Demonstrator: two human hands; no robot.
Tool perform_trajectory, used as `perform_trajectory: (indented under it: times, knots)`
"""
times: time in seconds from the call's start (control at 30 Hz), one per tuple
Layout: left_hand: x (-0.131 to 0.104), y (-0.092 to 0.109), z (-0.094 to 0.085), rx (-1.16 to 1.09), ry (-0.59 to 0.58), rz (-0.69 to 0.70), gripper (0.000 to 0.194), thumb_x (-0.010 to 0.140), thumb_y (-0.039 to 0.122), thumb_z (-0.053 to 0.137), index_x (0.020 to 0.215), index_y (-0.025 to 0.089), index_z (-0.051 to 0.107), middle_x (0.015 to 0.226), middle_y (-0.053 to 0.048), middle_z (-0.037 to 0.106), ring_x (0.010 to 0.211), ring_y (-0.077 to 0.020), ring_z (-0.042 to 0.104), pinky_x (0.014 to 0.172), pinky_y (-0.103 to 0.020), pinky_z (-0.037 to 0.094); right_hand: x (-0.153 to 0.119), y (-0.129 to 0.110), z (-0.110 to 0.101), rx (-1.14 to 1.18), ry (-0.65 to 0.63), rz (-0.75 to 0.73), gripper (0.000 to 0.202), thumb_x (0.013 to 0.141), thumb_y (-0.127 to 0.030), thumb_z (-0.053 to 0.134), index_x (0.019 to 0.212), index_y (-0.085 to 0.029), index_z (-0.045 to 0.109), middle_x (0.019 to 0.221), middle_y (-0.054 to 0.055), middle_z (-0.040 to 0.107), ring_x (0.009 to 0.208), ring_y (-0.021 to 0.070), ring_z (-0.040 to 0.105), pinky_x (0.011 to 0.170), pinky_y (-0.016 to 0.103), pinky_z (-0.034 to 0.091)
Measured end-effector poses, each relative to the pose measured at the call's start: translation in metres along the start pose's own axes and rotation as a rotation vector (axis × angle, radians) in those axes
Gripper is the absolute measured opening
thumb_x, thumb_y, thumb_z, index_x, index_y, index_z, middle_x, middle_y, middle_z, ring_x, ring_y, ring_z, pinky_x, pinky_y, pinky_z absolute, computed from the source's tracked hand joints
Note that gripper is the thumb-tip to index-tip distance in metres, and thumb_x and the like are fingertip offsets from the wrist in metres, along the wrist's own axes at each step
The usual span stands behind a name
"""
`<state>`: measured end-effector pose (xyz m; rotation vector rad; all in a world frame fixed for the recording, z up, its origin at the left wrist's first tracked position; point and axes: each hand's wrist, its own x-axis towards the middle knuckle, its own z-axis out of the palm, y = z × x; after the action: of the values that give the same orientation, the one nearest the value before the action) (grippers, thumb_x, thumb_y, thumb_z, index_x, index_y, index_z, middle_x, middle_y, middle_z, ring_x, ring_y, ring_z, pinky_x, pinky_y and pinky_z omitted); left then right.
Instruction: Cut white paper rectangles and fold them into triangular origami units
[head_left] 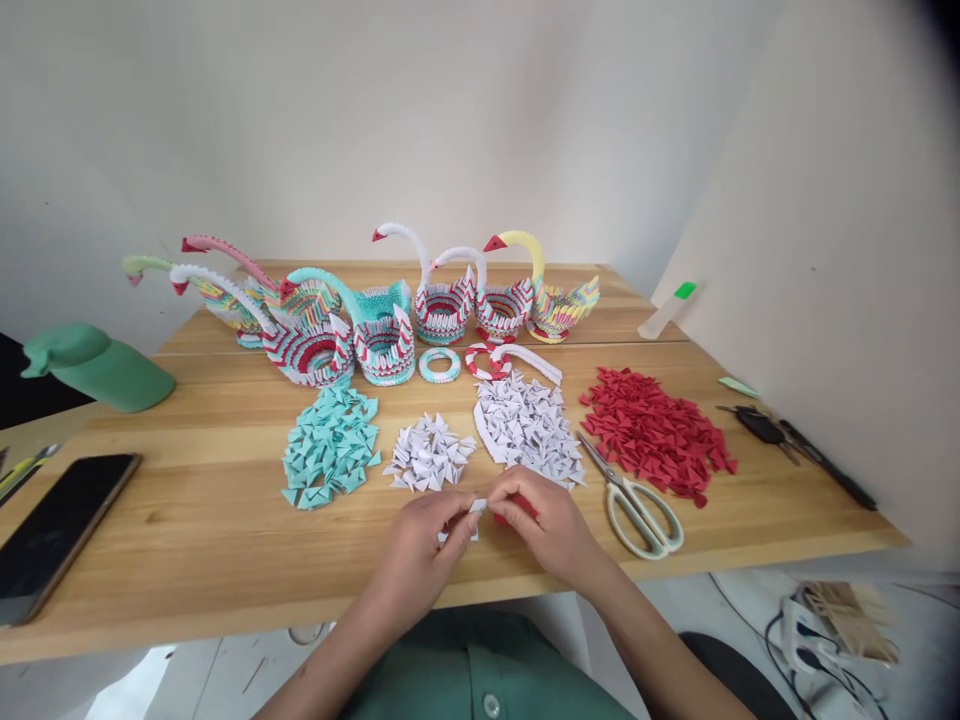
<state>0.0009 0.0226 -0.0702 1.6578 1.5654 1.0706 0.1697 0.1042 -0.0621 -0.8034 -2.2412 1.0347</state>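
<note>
Near the table's front edge, my left hand (420,545) pinches a small white folded paper piece (478,506) between thumb and forefinger. My right hand (555,525) is closed too, its thumb and fingertip meeting at the right edge of that piece. Something red (523,506) shows between the right fingers; whether it is held or lies beneath cannot be made out. More white paper (469,530) is partly hidden under my left hand. Just beyond my hands lie a small pile of white folded pieces (430,455) and a larger white pile (531,425).
A teal pile (331,447) lies left, a red pile (656,430) right. Scissors (645,515) rest beside my right hand. Several paper swans (446,305) stand behind, with a teal-white ring (439,365). A phone (64,530), green bottle (101,370) and keys (761,425) flank the sides.
</note>
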Motion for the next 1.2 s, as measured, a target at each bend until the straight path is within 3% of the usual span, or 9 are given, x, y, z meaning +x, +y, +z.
perform_trajectory:
  times: [0.13,0.27,0.37,0.6,0.73,0.87,0.97,1.07,1.2]
  knots:
    - [0.002,-0.003,0.003,-0.135,0.017,-0.103,0.023,0.089,0.028,0.051,0.071,0.016,0.060,0.063,0.001,0.056,0.060,-0.0139,0.047,0.058,-0.024,0.033,-0.002,-0.001,0.002,0.071,0.016,0.094,0.004,0.090,-0.020,0.056,0.089,-0.022,0.060,0.084,-0.001,0.064,0.078,0.0150,0.059,0.073,0.026,0.043]
    - [0.006,-0.006,0.003,-0.318,-0.036,-0.132,0.025,0.087,0.031,0.052,0.067,0.017,0.056,0.062,0.002,0.053,0.059,-0.0134,0.046,0.058,-0.024,0.034,-0.003,-0.003,0.000,0.197,-0.038,0.159,0.008,0.090,-0.023,0.056,0.095,-0.022,0.062,0.086,0.000,0.063,0.080,0.0149,0.058,0.073,0.025,0.044]
    - [0.008,-0.005,0.004,-0.277,-0.061,-0.115,0.026,0.086,0.031,0.053,0.064,0.017,0.055,0.060,0.002,0.049,0.058,-0.0127,0.043,0.058,-0.024,0.032,-0.002,-0.004,-0.002,0.194,-0.085,0.171,0.017,0.088,-0.023,0.060,0.105,-0.024,0.064,0.084,-0.002,0.061,0.080,0.0147,0.057,0.075,0.025,0.043]
    - [0.010,-0.010,0.008,-0.407,-0.033,-0.258,0.025,0.082,0.038,0.053,0.068,0.017,0.055,0.055,0.004,0.046,0.053,-0.0117,0.038,0.054,-0.024,0.031,0.001,-0.001,-0.002,0.218,-0.009,0.184,0.020,0.090,-0.027,0.057,0.107,-0.024,0.068,0.078,-0.001,0.057,0.074,0.0141,0.055,0.071,0.025,0.043]
    - [0.008,-0.013,0.005,-0.402,-0.022,-0.248,0.027,0.084,0.036,0.052,0.064,0.018,0.050,0.054,0.004,0.045,0.053,-0.0114,0.038,0.053,-0.023,0.031,0.005,0.002,-0.001,0.240,-0.037,0.214,0.024,0.088,-0.028,0.058,0.109,-0.023,0.068,0.078,-0.001,0.057,0.072,0.0143,0.054,0.067,0.025,0.043]
    - [0.007,-0.010,0.001,-0.298,0.010,-0.202,0.025,0.084,0.032,0.052,0.063,0.018,0.052,0.056,0.004,0.044,0.054,-0.0113,0.038,0.053,-0.022,0.030,0.009,-0.002,0.000,0.214,-0.098,0.261,0.014,0.085,-0.029,0.061,0.085,-0.019,0.070,0.072,-0.001,0.060,0.070,0.0143,0.053,0.064,0.024,0.040]
    - [0.004,-0.007,-0.003,-0.295,-0.018,-0.169,0.018,0.082,0.030,0.055,0.071,0.016,0.060,0.058,0.004,0.049,0.056,-0.0118,0.043,0.056,-0.022,0.033,0.012,-0.006,0.000,0.224,-0.083,0.285,0.021,0.085,-0.030,0.059,0.069,-0.017,0.063,0.065,-0.002,0.056,0.064,0.0129,0.049,0.059,0.024,0.037]
    - [0.001,-0.007,-0.006,-0.308,-0.021,-0.147,0.014,0.081,0.026,0.058,0.074,0.016,0.064,0.061,0.002,0.054,0.059,-0.0126,0.047,0.060,-0.023,0.037,0.014,-0.009,0.001,0.278,-0.069,0.288,0.023,0.085,-0.032,0.058,0.067,-0.018,0.058,0.061,-0.004,0.050,0.059,0.0113,0.044,0.056,0.023,0.034]
    - [0.000,-0.010,-0.008,-0.314,0.022,-0.124,0.022,0.083,0.026,0.058,0.064,0.016,0.060,0.060,0.001,0.056,0.059,-0.0131,0.049,0.060,-0.023,0.038,0.017,-0.014,0.003,0.324,-0.088,0.284,0.026,0.085,-0.035,0.057,0.066,-0.018,0.057,0.060,-0.004,0.048,0.057,0.0107,0.040,0.054,0.023,0.032]
